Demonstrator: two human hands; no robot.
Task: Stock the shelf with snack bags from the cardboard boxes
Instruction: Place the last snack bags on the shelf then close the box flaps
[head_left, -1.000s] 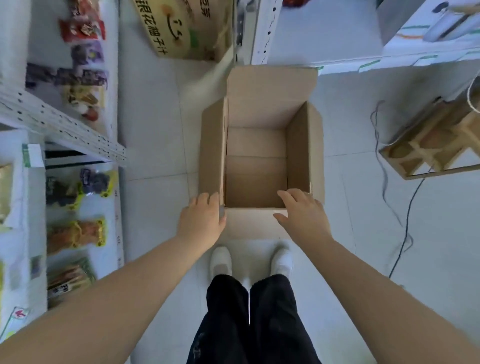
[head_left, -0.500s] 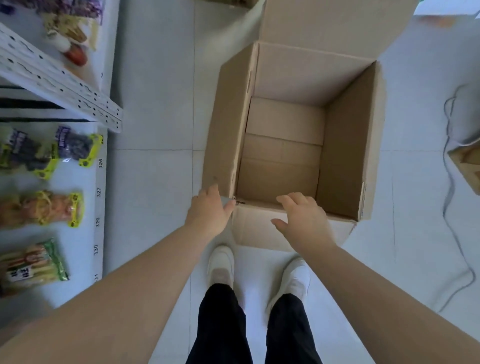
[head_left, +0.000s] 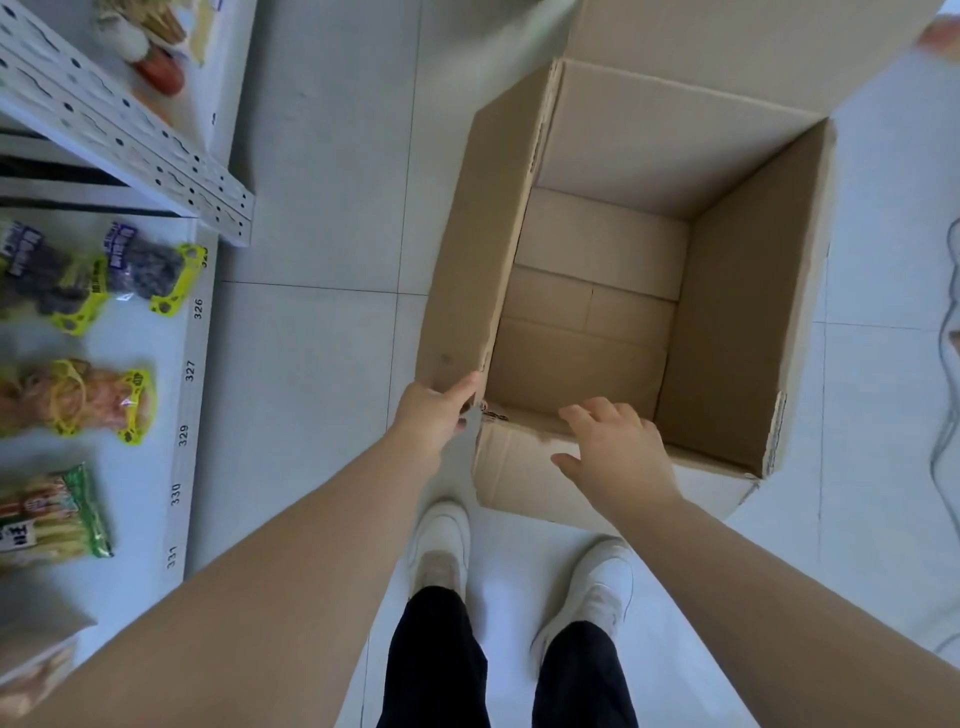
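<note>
An open brown cardboard box (head_left: 467, 260) stands on the floor in front of me, and its inside shows only bare cardboard. My left hand (head_left: 434, 418) is at the box's near left corner, thumb and forefinger pinching the wall's edge. My right hand (head_left: 618, 452) lies palm down with fingers spread over the near flap, holding nothing. On the white shelf (head_left: 156, 467) at the left lie snack bags: a purple one with yellow ends (head_left: 145, 267), an orange one (head_left: 78, 397) and a green-edged one (head_left: 52, 512).
A perforated white shelf rail (head_left: 130, 130) juts out above the lower shelf at upper left. My white shoes (head_left: 441, 540) stand just behind the box on the pale tiled floor. A thin cable (head_left: 945, 415) runs along the right edge.
My head has come closer, so the box fills more of the view. My left hand slid from the near flap to the left corner. My right hand stayed at the near edge.
</note>
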